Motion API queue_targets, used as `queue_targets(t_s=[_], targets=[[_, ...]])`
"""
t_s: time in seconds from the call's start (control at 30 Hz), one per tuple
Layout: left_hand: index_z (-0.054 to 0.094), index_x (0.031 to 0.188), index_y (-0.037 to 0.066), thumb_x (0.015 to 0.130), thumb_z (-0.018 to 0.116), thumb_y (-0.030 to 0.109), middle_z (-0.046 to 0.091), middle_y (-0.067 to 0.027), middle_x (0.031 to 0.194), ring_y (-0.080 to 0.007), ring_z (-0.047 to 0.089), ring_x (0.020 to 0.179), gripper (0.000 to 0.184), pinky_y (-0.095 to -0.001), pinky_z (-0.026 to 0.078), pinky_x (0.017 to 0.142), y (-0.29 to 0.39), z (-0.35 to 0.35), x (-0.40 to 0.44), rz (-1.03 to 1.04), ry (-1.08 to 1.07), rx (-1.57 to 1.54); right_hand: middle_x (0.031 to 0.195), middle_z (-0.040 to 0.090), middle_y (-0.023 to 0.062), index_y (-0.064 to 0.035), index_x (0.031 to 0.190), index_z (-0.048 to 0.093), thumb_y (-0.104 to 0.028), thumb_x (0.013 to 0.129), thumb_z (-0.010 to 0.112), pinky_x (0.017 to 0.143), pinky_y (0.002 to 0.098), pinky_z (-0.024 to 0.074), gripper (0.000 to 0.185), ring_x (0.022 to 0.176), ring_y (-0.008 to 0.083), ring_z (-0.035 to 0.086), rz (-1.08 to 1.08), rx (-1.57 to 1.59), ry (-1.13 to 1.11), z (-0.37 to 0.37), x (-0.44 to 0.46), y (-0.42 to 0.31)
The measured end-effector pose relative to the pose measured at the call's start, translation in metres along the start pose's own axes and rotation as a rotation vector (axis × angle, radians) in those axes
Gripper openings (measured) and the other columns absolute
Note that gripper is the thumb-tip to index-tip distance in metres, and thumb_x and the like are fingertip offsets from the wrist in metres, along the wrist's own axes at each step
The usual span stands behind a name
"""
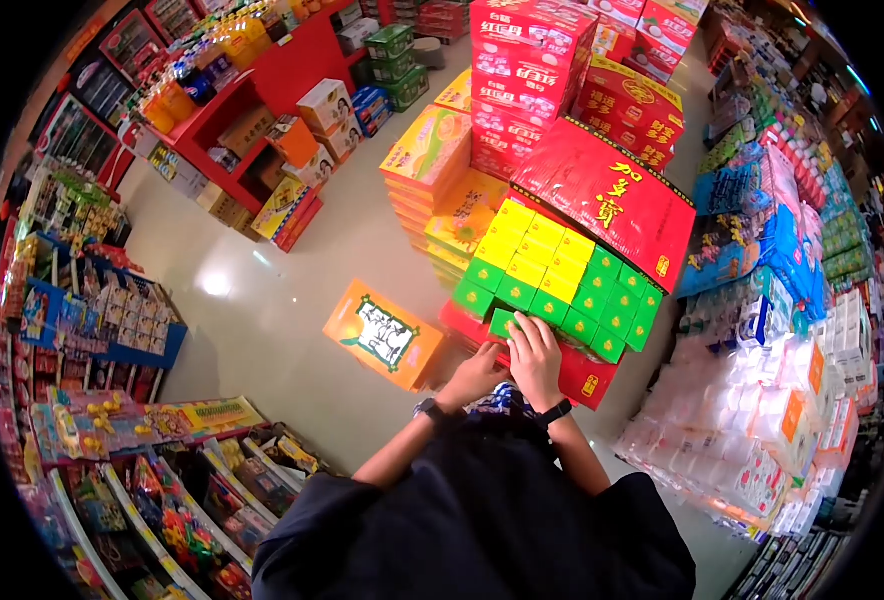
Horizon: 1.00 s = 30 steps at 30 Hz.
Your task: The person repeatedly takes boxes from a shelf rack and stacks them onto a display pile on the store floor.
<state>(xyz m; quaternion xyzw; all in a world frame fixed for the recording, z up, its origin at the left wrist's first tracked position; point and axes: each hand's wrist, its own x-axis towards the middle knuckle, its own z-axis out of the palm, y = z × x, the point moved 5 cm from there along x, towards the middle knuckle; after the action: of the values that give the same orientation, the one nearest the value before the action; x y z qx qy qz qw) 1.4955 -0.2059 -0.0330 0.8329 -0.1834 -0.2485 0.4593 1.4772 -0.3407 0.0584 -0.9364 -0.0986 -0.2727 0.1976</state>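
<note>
My right hand [534, 358] is closed at the near edge of a block of small boxes, with its fingertips on a green box [502, 322]. Beside it, my left hand [474, 376] has its fingers drawn together against the front of the pile; whatever they grip is hidden. Rows of green boxes [595, 293] surround a patch of yellow boxes [534, 247]. They lie on red cartons [590, 384], whose near side shows below my hands. A large red carton with gold characters [610, 200] leans up behind the boxes.
An orange carton [384, 335] sits on the floor to the left. Tall stacks of red cartons [527, 85] and yellow cartons [424, 160] rise behind. Plastic-wrapped packs [732, 430] crowd the right, and shelves of small goods [162, 510] stand at lower left.
</note>
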Motion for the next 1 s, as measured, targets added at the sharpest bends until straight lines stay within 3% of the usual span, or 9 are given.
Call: queue_targets(t_s=[0.23,0.37,0.47,0.73,0.93,1.0], targets=[[0.059,0.14,0.004,0.096,0.073,0.021,0.061,-0.021,0.139,-0.0468,0.068,0.118,0.049,-0.0513,0.058,0.094,-0.003,-0.011,0.013,0.156,0.067,-0.012,0.129,0.071,0.0133,0.0011,0.114,0.075,-0.002,0.093,0.078,0.098,0.0456,0.0613,0.022,0.121,0.0357,0.068,0.118,-0.002,0.036,0.014,0.003,-0.008],[0.059,0.141,0.005,0.098,0.07,0.018,0.058,-0.0193,0.149,-0.0479,0.066,0.121,0.047,-0.0525,0.059,0.094,-0.01,-0.013,0.023,0.141,0.007,-0.048,0.129,0.07,0.0139,0.0011,0.115,0.074,-0.001,0.093,0.078,0.098,0.0461,0.0613,0.023,0.12,0.0359,0.068,0.145,-0.028,0.046,0.018,0.005,-0.009],[0.058,0.143,0.005,0.097,0.07,0.017,0.055,-0.0198,0.154,-0.048,0.066,0.122,0.049,-0.0526,0.059,0.094,-0.01,-0.016,0.025,0.263,0.09,-0.117,0.13,0.069,0.0138,0.001,0.115,0.074,-0.001,0.093,0.077,0.098,0.0465,0.0612,0.023,0.121,0.0361,0.068,0.152,-0.061,0.062,0.022,0.007,-0.011],[0.058,0.145,0.008,0.098,0.069,0.019,0.054,-0.0205,0.155,-0.0481,0.066,0.123,0.05,-0.0534,0.058,0.096,-0.024,-0.016,0.034,0.211,-0.036,-0.128,0.131,0.069,0.014,0.0002,0.115,0.073,0.0,0.091,0.074,0.096,0.0437,0.0631,0.024,0.121,0.0337,0.069,0.184,-0.142,0.074,0.025,0.008,-0.02],[0.059,0.136,0.006,0.099,0.069,0.021,0.058,-0.02,0.145,-0.0474,0.07,0.113,0.041,-0.0534,0.058,0.093,-0.019,-0.02,0.033,0.276,0.038,-0.129,0.136,0.067,0.0136,-0.0005,0.12,0.071,-0.004,0.089,0.078,0.107,0.0447,0.0575,0.032,0.128,0.034,0.065,0.23,-0.207,0.011,0.024,0.011,-0.028],[0.061,0.135,0.005,0.1,0.069,0.021,0.059,-0.0198,0.142,-0.0447,0.072,0.11,0.039,-0.0516,0.059,0.092,-0.018,-0.024,0.029,0.265,-0.03,-0.186,0.14,0.065,0.0145,-0.0009,0.126,0.071,-0.007,0.096,0.074,0.109,0.0482,0.0554,0.031,0.129,0.0371,0.063,0.261,-0.174,-0.035,0.023,0.01,-0.029]])
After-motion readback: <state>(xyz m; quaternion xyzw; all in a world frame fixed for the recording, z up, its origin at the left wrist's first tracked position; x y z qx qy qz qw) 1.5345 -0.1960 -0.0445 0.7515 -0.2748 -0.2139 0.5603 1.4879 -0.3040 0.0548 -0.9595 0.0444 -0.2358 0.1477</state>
